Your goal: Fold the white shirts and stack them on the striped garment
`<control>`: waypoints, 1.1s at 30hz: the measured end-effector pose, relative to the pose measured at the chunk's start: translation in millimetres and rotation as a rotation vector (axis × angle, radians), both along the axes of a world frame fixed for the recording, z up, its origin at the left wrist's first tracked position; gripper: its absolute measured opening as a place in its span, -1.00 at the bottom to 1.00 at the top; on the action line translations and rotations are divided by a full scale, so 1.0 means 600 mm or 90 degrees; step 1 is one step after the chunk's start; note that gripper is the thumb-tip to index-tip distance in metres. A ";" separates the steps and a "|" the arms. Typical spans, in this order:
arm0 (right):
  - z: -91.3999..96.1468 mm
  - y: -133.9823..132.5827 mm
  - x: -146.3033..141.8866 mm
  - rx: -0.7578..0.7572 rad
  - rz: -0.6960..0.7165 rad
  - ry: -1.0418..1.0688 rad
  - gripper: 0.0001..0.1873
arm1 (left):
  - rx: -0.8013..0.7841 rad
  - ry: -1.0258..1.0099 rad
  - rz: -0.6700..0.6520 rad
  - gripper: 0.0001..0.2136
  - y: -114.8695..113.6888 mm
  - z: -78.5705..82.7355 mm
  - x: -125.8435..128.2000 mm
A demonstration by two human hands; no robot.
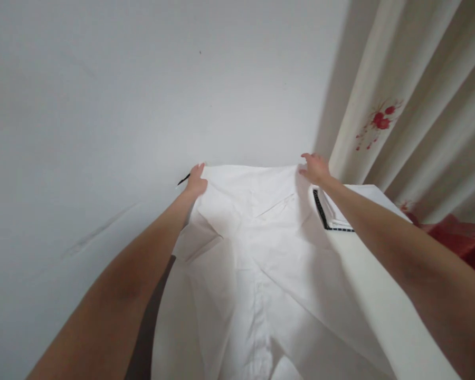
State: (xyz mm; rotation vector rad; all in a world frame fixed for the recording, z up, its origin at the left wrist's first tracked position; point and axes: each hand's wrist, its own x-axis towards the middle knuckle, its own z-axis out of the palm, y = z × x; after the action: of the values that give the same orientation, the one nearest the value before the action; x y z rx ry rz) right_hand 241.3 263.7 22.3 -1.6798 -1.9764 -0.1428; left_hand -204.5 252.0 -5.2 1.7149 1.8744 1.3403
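Observation:
A white garment (273, 248), apparently a button-front coat, lies spread before me with a front placket down its middle and slanted creases or pocket edges on both sides. Its straight far edge runs near the wall. At the far left corner, my left hand (198, 179) pinches the cloth, fingers closed over the edge. My right hand (315, 168) is at the far right corner, its thumb and forefinger apart, with no cloth visibly gripped between them.
Folded white cloth (374, 196) with a dark edge sits under my right forearm on a pale surface (364, 274). A pale curtain (427, 105) with red flowers hangs at right, above red fabric (463, 237). The white wall (142, 95) closes off the far and left sides.

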 end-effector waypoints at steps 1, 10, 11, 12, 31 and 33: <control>-0.014 0.000 -0.012 0.001 -0.022 -0.006 -0.41 | -0.022 0.048 0.021 -0.22 -0.002 -0.007 0.003; -0.103 -0.097 -0.090 -0.101 0.091 0.017 -0.60 | 0.020 0.335 -0.165 -0.61 -0.144 -0.044 0.063; -0.107 -0.124 -0.096 -0.112 0.118 0.019 -0.62 | 0.015 0.344 -0.181 -0.62 -0.178 -0.044 0.075; -0.111 -0.155 -0.102 -0.125 0.145 0.018 -0.64 | 0.009 0.357 -0.201 -0.62 -0.215 -0.044 0.088; -0.088 -0.409 -0.087 -0.173 0.289 -0.002 -0.54 | 0.012 0.453 -0.116 -0.69 -0.481 -0.039 0.109; -0.073 -0.409 -0.016 -0.151 0.270 0.063 -0.57 | 0.046 0.412 -0.057 -0.74 -0.514 -0.030 0.083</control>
State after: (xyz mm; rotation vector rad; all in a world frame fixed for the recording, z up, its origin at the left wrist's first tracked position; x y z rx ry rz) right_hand 231.5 18.4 -21.3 -1.3292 -2.2892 0.3337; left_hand -154.5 -56.6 -22.9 2.4500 2.0271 0.8842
